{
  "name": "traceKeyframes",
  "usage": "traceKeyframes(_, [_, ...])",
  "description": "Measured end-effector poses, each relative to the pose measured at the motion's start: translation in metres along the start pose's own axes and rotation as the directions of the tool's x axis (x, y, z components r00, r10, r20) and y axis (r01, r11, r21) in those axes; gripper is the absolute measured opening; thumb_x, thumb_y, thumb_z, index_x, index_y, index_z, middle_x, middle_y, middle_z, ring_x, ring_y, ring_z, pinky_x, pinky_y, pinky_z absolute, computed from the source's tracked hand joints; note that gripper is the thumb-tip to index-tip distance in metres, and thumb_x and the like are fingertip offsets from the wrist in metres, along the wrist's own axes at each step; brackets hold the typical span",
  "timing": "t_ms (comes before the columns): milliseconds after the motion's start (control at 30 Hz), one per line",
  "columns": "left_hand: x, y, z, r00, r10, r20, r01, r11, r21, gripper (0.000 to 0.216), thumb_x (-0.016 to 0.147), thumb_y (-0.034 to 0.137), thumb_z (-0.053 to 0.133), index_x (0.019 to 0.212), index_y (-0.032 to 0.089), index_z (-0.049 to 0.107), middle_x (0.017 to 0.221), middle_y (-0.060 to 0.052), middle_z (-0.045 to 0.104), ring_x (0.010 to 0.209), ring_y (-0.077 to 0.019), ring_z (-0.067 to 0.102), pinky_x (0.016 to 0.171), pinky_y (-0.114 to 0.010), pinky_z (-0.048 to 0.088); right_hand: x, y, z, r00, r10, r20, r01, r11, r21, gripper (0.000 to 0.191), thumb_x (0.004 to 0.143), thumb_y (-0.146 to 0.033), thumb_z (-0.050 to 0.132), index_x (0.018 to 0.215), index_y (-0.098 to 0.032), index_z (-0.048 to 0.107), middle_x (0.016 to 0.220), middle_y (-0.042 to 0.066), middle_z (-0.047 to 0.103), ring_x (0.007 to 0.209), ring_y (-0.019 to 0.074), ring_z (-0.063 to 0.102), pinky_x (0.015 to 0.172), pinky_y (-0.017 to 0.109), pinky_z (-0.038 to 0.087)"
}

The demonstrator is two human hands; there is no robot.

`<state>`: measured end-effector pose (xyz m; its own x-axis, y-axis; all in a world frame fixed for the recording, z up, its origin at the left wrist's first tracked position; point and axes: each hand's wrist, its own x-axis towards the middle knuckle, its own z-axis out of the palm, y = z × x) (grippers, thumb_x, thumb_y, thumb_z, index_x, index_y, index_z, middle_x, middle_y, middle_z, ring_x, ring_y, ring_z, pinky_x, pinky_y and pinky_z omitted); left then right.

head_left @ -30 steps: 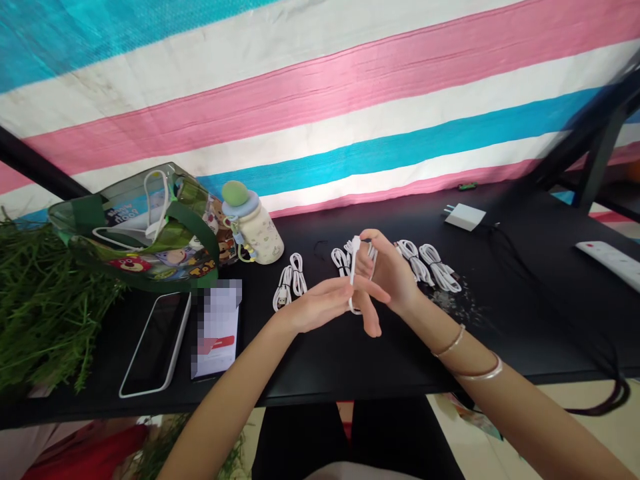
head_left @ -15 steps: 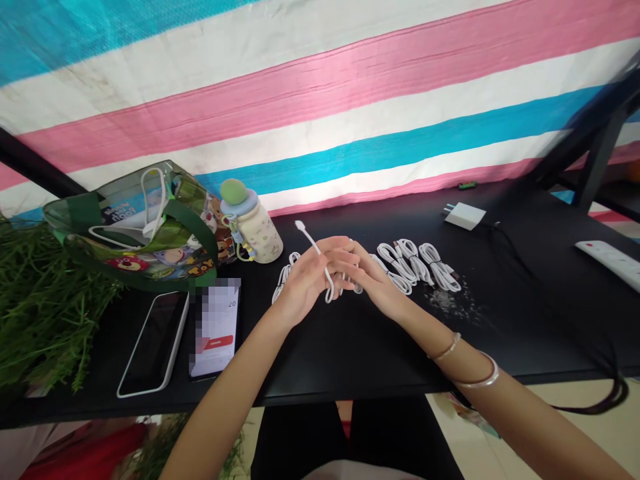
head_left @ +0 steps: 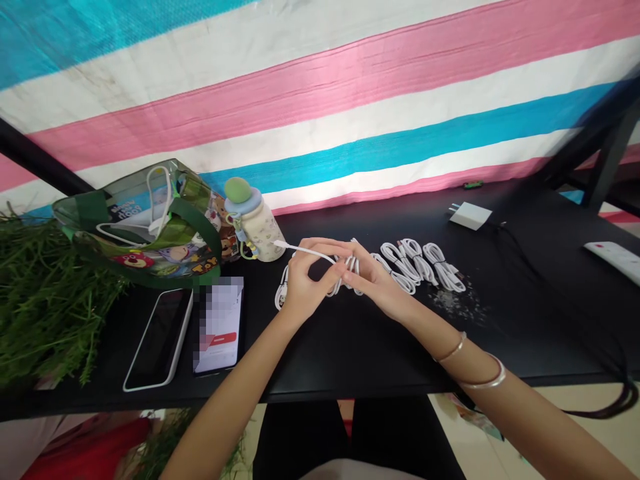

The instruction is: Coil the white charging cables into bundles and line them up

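Cable (head_left: 305, 249) swung left, clear bag (head_left: 193, 190) holding cord (head_left: 168, 193)

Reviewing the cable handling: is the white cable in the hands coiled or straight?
Partly coiled: the cable runs straight beyond the left hand, and the rest loops toward the right hand.

Bright, even light washes the striped tarp (head_left: 320, 127); wide-angle distortion bows the edges, and shadow darkens the right corner

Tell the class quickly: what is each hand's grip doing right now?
Left hand: closed, holding the white cable.
Right hand: closed, holding loops of the same cable.
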<state>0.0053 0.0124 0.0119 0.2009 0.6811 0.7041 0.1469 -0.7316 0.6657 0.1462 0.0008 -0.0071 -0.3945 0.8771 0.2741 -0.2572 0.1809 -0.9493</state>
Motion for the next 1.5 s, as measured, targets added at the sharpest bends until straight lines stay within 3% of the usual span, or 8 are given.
traceKeyframes(300, [-0.003, 0.001, 0.004, 0.946, -0.325, -0.014, 0.323, 0.943, -0.083, 0.019, 0.082, 0.034, 0.061, 0.095, 0.023, 0.068, 0.104, -0.005, 0.069, 0.102, -0.0201, 0.061, 0.080, -0.030, 0.051, 0.001, -0.007, 0.000, 0.994, 0.108, -0.012, -0.104, 0.977, 0.184, 0.047, 0.076, -0.049, 0.069, 0.107, -0.023, 0.045, 0.054, -0.013, 0.051, 0.041, 0.0074, 0.049, 0.054, 0.027, 0.048])
traceKeyframes(667, [-0.003, -0.002, 0.007, 0.867, -0.498, -0.020, 0.476, 0.840, -0.259, 0.024, 0.077, 0.039, 0.065, 0.094, 0.021, 0.064, 0.099, -0.004, 0.067, 0.098, -0.0191, 0.063, 0.076, -0.027, 0.051, -0.001, -0.012, -0.003, 0.982, 0.163, 0.097, -0.184, 0.939, 0.291, 0.038, 0.077, -0.043, 0.070, 0.100, -0.023, 0.047, 0.057, -0.012, 0.054, 0.034, 0.0032, 0.040, 0.041, 0.020, 0.038])
traceKeyframes(800, [-0.002, -0.004, 0.008, 0.759, -0.650, 0.033, 0.621, 0.708, -0.335, 0.027, 0.082, 0.039, 0.061, 0.102, 0.022, 0.061, 0.105, -0.005, 0.067, 0.103, -0.0202, 0.062, 0.082, -0.031, 0.050, 0.000, -0.013, -0.003, 0.983, 0.181, 0.025, -0.178, 0.925, 0.335, 0.039, 0.076, -0.044, 0.069, 0.100, -0.025, 0.046, 0.050, -0.015, 0.044, 0.032, 0.0028, 0.029, 0.037, 0.019, 0.025])
traceKeyframes(967, [0.003, -0.015, 0.002, 0.582, -0.809, -0.084, 0.709, 0.555, -0.434, 0.028, 0.085, 0.034, 0.055, 0.111, 0.023, 0.054, 0.108, -0.006, 0.068, 0.110, -0.0205, 0.060, 0.086, -0.034, 0.049, 0.002, -0.017, -0.007, 0.984, 0.165, -0.067, -0.133, 0.932, 0.337, 0.035, 0.077, -0.040, 0.067, 0.101, -0.027, 0.046, 0.045, -0.015, 0.030, 0.033, 0.0046, 0.019, 0.037, 0.021, 0.019])
traceKeyframes(1033, [0.004, -0.018, 0.000, 0.597, -0.793, -0.120, 0.694, 0.586, -0.419, 0.026, 0.085, 0.033, 0.055, 0.110, 0.024, 0.054, 0.111, -0.006, 0.067, 0.112, -0.0207, 0.059, 0.088, -0.035, 0.048, 0.002, -0.017, -0.008, 0.985, 0.152, -0.079, -0.118, 0.936, 0.332, 0.032, 0.079, -0.040, 0.066, 0.100, -0.027, 0.046, 0.044, -0.015, 0.030, 0.033, 0.0048, 0.016, 0.037, 0.021, 0.018])
traceKeyframes(1233, [-0.003, -0.011, 0.005, 0.841, -0.533, 0.089, 0.540, 0.818, -0.200, 0.026, 0.082, 0.030, 0.057, 0.107, 0.024, 0.061, 0.117, -0.005, 0.067, 0.118, -0.0210, 0.054, 0.098, -0.036, 0.041, 0.001, -0.018, -0.006, 0.990, 0.136, -0.039, -0.115, 0.935, 0.335, 0.026, 0.081, -0.045, 0.060, 0.094, -0.025, 0.049, 0.043, -0.014, 0.034, 0.031, 0.0052, 0.016, 0.037, 0.023, 0.018])
traceKeyframes(1367, [-0.010, -0.013, 0.011, 0.856, -0.469, 0.215, 0.500, 0.858, -0.116, 0.028, 0.083, 0.025, 0.056, 0.110, 0.025, 0.063, 0.121, -0.004, 0.065, 0.117, -0.0203, 0.053, 0.101, -0.036, 0.038, 0.002, -0.020, -0.007, 0.993, 0.118, -0.012, -0.108, 0.943, 0.315, 0.027, 0.084, -0.049, 0.055, 0.094, -0.024, 0.051, 0.041, -0.013, 0.035, 0.032, 0.0067, 0.020, 0.038, 0.023, 0.021])
traceKeyframes(1500, [-0.010, -0.017, 0.011, 0.883, -0.436, 0.176, 0.450, 0.892, -0.050, 0.020, 0.083, 0.023, 0.056, 0.099, 0.023, 0.069, 0.106, -0.004, 0.071, 0.099, -0.0198, 0.060, 0.090, -0.034, 0.044, 0.002, -0.019, -0.007, 0.994, 0.106, 0.003, -0.102, 0.943, 0.317, 0.028, 0.085, -0.050, 0.053, 0.089, -0.023, 0.051, 0.037, -0.014, 0.033, 0.032, 0.0071, 0.019, 0.038, 0.023, 0.022])
